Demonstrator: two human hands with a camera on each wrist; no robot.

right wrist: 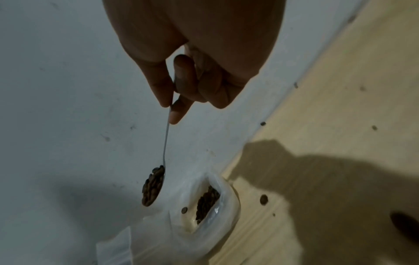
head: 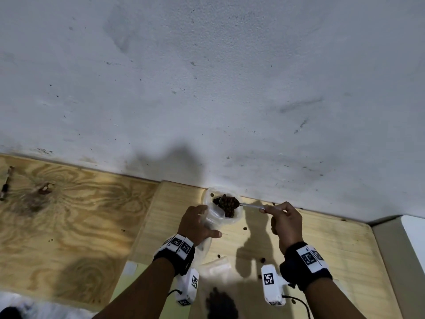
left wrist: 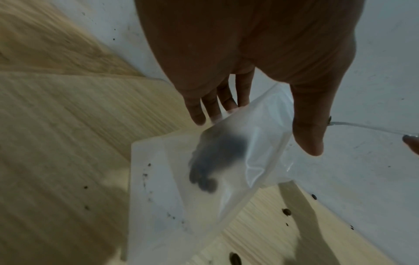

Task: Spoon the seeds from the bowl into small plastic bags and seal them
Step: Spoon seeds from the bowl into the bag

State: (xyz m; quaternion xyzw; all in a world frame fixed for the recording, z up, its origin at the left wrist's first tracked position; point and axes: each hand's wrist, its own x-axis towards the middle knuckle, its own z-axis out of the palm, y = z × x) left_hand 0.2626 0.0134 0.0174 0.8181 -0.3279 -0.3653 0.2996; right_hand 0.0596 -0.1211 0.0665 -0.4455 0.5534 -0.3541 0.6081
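Partly hidden behind the plastic bag (left wrist: 204,179), seeds (left wrist: 211,161) blur.

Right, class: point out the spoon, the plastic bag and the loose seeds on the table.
spoon (right wrist: 153,186): right wrist view, on the seed-filled bowl end.
plastic bag (left wrist: 172,188): left wrist view, on its cloudy side wall.
loose seeds (right wrist: 263,199): right wrist view, on one seed lying on the wooden table.

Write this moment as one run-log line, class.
left hand: holds bag open | right hand: holds spoon of seeds over bag mouth | bag: part filled, unsealed
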